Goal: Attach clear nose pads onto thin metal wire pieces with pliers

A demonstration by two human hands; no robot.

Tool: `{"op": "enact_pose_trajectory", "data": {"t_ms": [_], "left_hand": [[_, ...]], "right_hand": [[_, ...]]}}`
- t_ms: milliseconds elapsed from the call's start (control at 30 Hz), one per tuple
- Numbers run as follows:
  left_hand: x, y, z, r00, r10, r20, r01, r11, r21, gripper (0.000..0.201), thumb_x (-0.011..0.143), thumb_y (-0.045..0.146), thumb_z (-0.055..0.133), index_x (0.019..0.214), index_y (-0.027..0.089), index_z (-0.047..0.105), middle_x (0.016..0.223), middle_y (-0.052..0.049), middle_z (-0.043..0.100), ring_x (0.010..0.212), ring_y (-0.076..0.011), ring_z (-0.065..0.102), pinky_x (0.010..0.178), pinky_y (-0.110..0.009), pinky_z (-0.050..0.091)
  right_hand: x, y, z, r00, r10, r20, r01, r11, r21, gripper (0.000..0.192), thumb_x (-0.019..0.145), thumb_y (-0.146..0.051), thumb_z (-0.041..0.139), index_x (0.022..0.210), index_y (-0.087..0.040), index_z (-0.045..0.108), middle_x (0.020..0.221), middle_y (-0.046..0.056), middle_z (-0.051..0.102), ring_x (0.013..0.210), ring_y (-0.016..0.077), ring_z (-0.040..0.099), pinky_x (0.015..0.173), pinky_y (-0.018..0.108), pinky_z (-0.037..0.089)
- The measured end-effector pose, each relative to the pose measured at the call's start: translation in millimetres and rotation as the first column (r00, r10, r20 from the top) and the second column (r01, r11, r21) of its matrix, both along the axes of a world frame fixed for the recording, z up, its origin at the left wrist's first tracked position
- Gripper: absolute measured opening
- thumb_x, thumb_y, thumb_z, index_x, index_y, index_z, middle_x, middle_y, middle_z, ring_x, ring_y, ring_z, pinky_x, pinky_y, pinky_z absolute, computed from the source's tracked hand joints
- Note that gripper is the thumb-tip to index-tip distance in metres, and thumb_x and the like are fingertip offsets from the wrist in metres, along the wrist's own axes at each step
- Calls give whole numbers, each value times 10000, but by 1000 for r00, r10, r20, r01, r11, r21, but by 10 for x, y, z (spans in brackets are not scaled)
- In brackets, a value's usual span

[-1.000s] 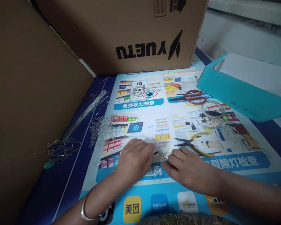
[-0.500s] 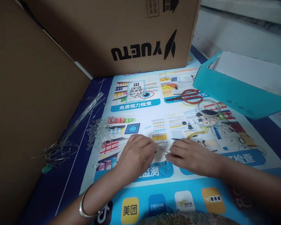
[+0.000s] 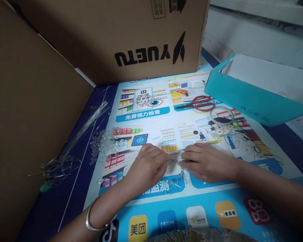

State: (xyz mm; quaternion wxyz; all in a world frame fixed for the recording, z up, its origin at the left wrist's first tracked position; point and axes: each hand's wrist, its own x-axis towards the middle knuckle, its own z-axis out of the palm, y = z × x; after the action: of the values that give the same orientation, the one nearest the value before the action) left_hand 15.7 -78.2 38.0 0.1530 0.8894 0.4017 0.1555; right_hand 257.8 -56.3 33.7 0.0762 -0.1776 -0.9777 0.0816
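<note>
My left hand (image 3: 150,164) is closed in a pinch on one end of a thin beaded wire (image 3: 175,160). Facing it, my right hand (image 3: 208,163) pinches the same wire close to its middle. Loops of fine wire with a few clear beads (image 3: 178,181) hang below, just over the printed mat. Beyond my right knuckles a yellow curved piece (image 3: 213,142) shows; I cannot tell whether it is a tool handle. The fingertips partly hide the wire. A pile of clear beads (image 3: 103,144) lies to the left of my left hand.
Red-handled scissors (image 3: 203,103) and a wire coil (image 3: 222,115) lie farther back. A teal box (image 3: 252,97) stands at right. Long wires (image 3: 88,121) and a wire bundle (image 3: 62,169) lie at left. Large cardboard (image 3: 146,27) walls off the back and left.
My hands stay close together, and the wire between them has shifted; its loops now hang farther right and open wider. The whole view has moved slightly.
</note>
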Motion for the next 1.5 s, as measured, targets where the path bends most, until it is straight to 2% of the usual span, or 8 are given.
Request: {"op": "enact_pose_trajectory", "data": {"t_ms": [167,333,500,800,1033,1267,1400,1500], "left_hand": [[-28,-7,-29,998,4,61,-3,1000,-18,164,850,165,449,928,198,589,805,-23,625,787,-165,533,782,-359,357],[-26,-7,-57,996,1,85,0,1000,-12,153,850,164,452,911,195,589,779,-19,623,764,-159,535,762,-359,363],[-18,-12,-80,996,15,85,-15,1000,-4,197,849,159,460,990,214,586,805,-12,640,765,-156,542,758,-354,365],[-11,-4,-74,994,23,111,-20,1000,-22,173,845,157,456,937,201,596,805,-12,644,769,-154,550,737,-347,379],[-3,-10,-89,993,24,119,-20,999,-37,180,837,153,466,942,204,601,802,-7,651,764,-153,564,737,-353,402],[-38,-9,-118,997,1,79,-5,999,43,194,875,205,447,958,194,623,787,-25,657,762,-154,582,724,-350,415],[-54,0,-127,997,-10,82,9,1000,22,181,876,205,454,945,205,622,778,-18,654,768,-157,580,738,-355,414],[-63,6,-136,996,-12,86,12,1000,-2,168,865,186,463,919,207,621,801,-14,659,780,-162,583,746,-360,415]], "right_hand": [[-24,-19,14,998,-45,-32,42,996,-82,310,885,-387,423,1030,-184,608,1001,92,557,973,224,428,800,384,374],[-144,-107,-43,980,-180,-82,167,975,-144,273,877,-358,455,869,-151,632,979,87,558,951,207,434,822,371,381],[-208,-175,-61,964,-257,-67,241,952,-190,187,862,-277,478,918,-159,612,1044,84,544,982,209,436,842,379,383],[-204,-216,-89,969,-245,-36,238,960,-148,149,844,-134,441,859,-155,588,1064,95,516,941,204,430,814,364,389],[-239,-207,-125,969,-240,-59,228,960,-163,216,823,-62,419,905,-156,596,1021,93,517,930,199,424,794,340,398],[-303,-234,-98,939,-339,-50,322,924,-207,256,843,-126,397,1011,-160,588,931,86,573,872,193,475,755,342,417],[-356,-267,-50,926,-375,-48,349,897,-269,250,876,-230,400,1038,-157,576,958,87,591,913,199,500,798,357,417],[-403,-275,-36,909,-416,3,398,869,-295,238,891,-273,401,1016,-175,578,941,69,603,888,199,521,773,353,418]]}}
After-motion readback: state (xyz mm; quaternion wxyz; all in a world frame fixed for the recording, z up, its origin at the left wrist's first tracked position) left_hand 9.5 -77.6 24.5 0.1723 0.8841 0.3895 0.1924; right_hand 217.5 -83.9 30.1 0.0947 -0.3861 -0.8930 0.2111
